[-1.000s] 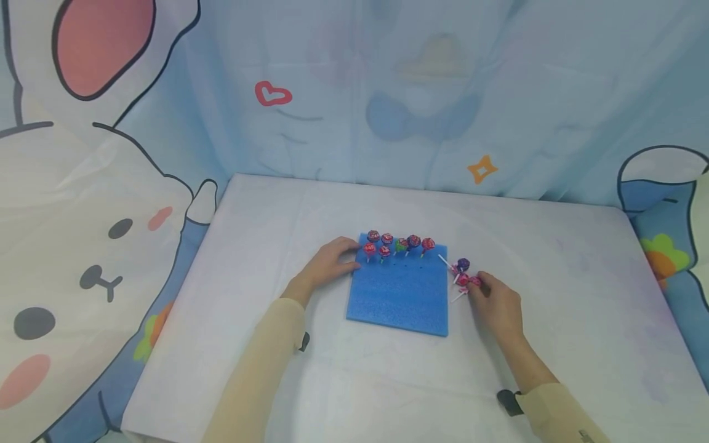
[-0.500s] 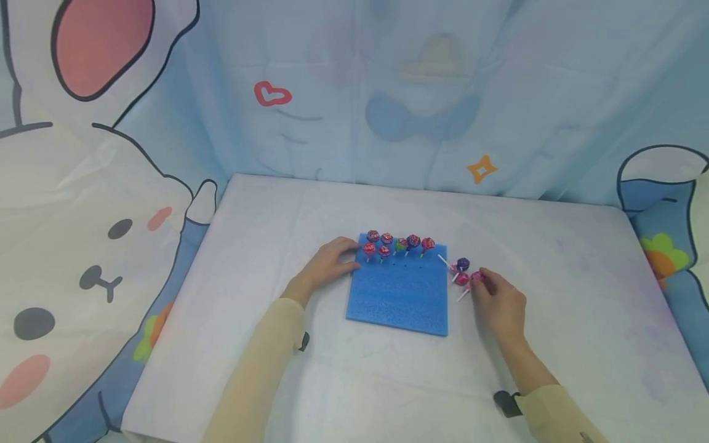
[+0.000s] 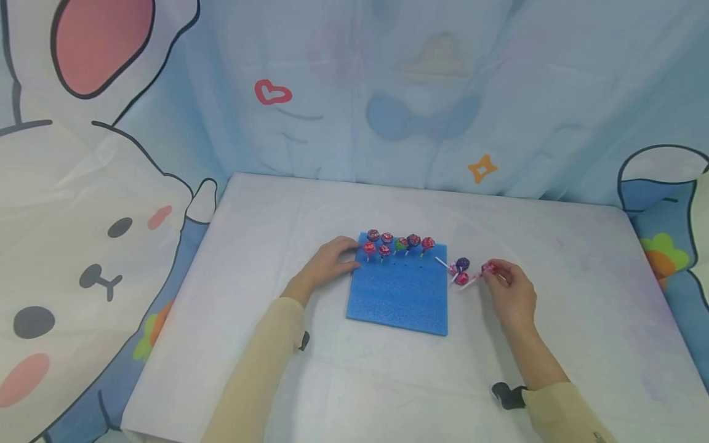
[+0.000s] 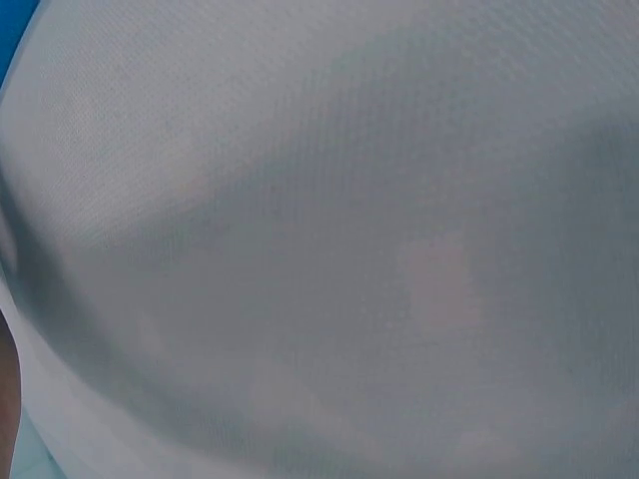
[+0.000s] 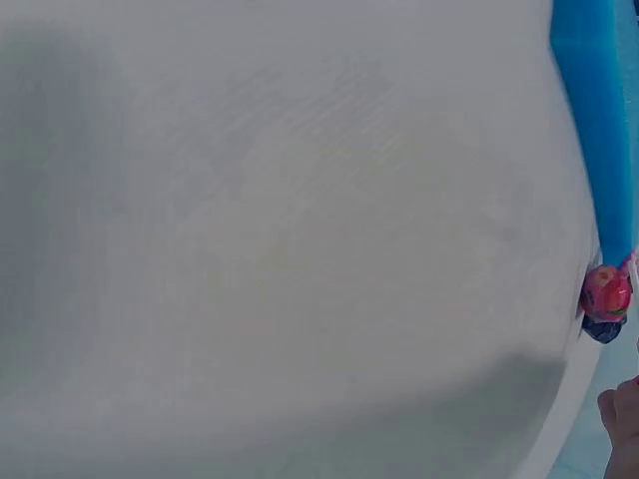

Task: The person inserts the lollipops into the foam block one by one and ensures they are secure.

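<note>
My right hand pinches a pink-wrapped lollipop by its head, right of the blue foam board. Its white stick points down and left toward the board. Two loose lollipops lie by the board's right edge, a purple one and a red-pink one. My left hand rests at the board's upper left edge, thumb and fingers spread apart against it. In the right wrist view, the loose red lollipop and part of my hand show at the right border.
Several lollipops stand upright in the board's far part, heads up, with small holes in front of them. A white cloth covers the table. Printed curtains hang behind and at the sides.
My right hand has taken the pink lollipop off the loose pile and moved it up and right, away from the other two. My left hand has stayed in place.
</note>
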### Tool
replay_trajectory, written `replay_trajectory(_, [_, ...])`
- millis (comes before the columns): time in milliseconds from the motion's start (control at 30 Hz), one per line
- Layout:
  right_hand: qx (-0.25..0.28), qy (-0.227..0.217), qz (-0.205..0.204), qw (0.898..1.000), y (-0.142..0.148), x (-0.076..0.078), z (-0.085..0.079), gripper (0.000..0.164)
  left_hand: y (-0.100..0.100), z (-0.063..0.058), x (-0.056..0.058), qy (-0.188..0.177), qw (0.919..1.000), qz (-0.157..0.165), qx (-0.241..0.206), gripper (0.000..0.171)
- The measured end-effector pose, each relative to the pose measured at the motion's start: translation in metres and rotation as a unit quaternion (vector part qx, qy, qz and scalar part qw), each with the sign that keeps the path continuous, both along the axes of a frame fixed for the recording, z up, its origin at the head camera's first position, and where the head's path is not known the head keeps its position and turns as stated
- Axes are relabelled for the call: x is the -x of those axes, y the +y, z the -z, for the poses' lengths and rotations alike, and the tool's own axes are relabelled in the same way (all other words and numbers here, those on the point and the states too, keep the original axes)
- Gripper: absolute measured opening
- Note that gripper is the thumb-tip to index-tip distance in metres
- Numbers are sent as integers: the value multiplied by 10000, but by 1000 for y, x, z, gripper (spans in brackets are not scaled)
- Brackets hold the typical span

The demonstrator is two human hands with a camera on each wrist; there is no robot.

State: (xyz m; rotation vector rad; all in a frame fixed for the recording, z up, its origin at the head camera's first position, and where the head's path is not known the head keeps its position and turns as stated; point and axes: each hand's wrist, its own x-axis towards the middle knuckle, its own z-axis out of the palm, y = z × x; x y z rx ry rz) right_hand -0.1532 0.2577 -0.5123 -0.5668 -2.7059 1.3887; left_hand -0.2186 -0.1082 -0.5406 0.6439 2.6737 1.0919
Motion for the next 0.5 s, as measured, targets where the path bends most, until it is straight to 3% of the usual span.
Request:
replay_trajectory(233, [294,233,-72,9993,-9,3,-8,44,1,-2,1,-63,10000,-44,-3,48])
replay_trajectory(500, [-1,567,-142,9983,-28,2,-14,41,0,1,1,-96,9999,-34,24,48])
